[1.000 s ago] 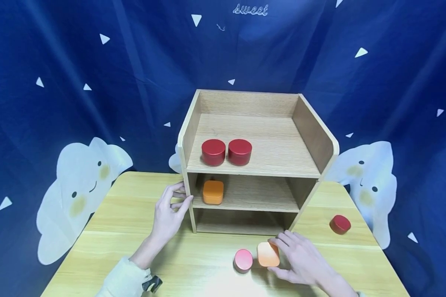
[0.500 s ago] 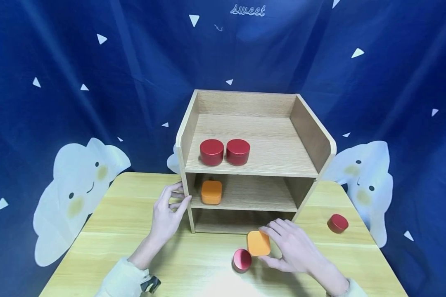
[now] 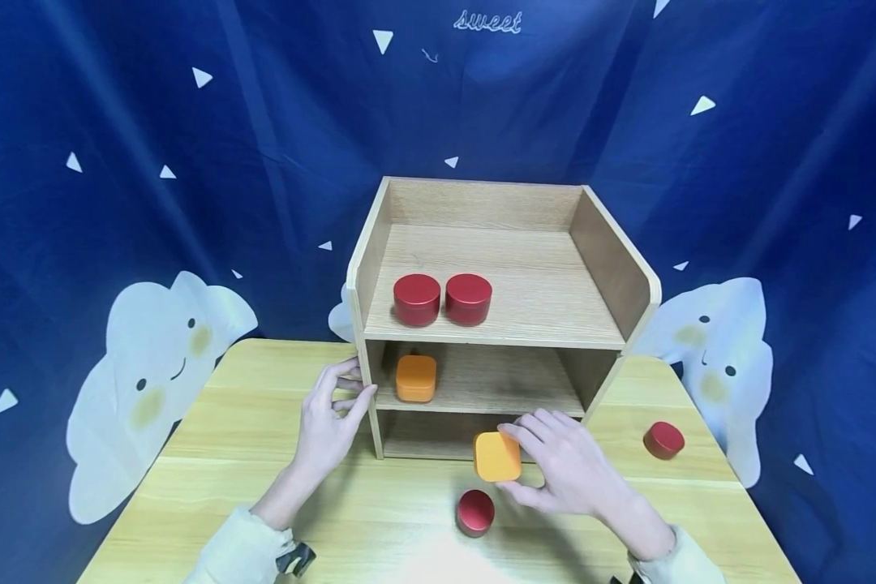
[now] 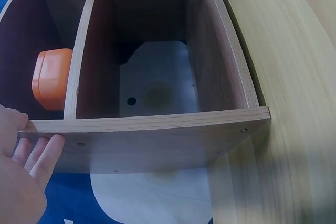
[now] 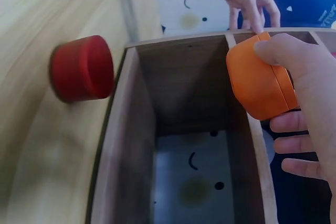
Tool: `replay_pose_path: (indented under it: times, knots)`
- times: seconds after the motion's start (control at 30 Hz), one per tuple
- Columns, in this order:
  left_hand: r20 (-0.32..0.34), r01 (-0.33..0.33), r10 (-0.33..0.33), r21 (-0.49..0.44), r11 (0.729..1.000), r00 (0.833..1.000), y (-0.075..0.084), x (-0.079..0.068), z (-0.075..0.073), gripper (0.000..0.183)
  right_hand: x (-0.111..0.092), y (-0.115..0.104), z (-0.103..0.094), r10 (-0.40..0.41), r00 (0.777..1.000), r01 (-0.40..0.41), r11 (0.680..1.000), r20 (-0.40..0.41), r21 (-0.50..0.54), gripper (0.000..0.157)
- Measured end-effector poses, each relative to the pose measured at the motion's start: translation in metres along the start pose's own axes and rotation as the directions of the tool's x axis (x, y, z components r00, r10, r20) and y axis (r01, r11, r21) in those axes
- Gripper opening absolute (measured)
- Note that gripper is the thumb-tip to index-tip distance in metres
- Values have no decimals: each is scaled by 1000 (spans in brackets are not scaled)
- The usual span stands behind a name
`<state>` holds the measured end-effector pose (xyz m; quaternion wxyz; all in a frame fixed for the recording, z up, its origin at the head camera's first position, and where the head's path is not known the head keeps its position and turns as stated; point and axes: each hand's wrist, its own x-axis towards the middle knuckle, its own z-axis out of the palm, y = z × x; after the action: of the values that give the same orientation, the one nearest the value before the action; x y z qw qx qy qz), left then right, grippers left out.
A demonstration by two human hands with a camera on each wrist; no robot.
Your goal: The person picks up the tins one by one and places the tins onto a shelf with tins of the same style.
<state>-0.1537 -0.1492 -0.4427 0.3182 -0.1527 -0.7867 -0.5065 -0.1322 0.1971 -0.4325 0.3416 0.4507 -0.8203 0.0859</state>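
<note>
My right hand (image 3: pixel 565 466) holds an orange square tin (image 3: pixel 497 457) between thumb and fingers, raised in front of the shelf's lower levels. In the right wrist view the orange tin (image 5: pixel 257 80) hangs tilted near the middle board. My left hand (image 3: pixel 328 422) grips the left side panel of the wooden shelf (image 3: pixel 482 401), thumb at the front edge and fingers on the outside, as the left wrist view shows. Another orange square tin (image 3: pixel 416 378) stands on the middle level at the left. A red round tin (image 3: pixel 475 513) sits on the table before the shelf.
Two red round tins (image 3: pixel 417 299) stand side by side on the top level, left of centre. One more red round tin (image 3: pixel 663 440) lies on the wooden table (image 3: pixel 212 470) to the right. A blue cloth (image 3: pixel 299 122) with printed clouds hangs behind.
My right hand has lifted the orange tin off the table beside the red one and carried it forward and left toward the shelf. My left hand stays on the side panel.
</note>
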Motion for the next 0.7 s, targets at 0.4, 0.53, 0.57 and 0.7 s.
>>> replay_pose_path:
  times: [0.4,0.53,0.57,0.7]
  knots:
    - [-2,7,-7,7,1000,1000,0,0,1,41,21,3,-4,-8,996,5,1000,-88,-24,58]
    - [-5,3,-3,4,1000,1000,-1,0,1,41,26,1,-4,-3,995,0,1000,-98,-31,56]
    - [-6,2,-2,5,1000,1000,-1,0,1,41,28,1,-3,-4,994,1,1000,-108,-29,56]
    - [-6,-1,1,10,1000,1000,-1,0,1,41,33,1,0,-7,990,2,1000,-144,-30,57]
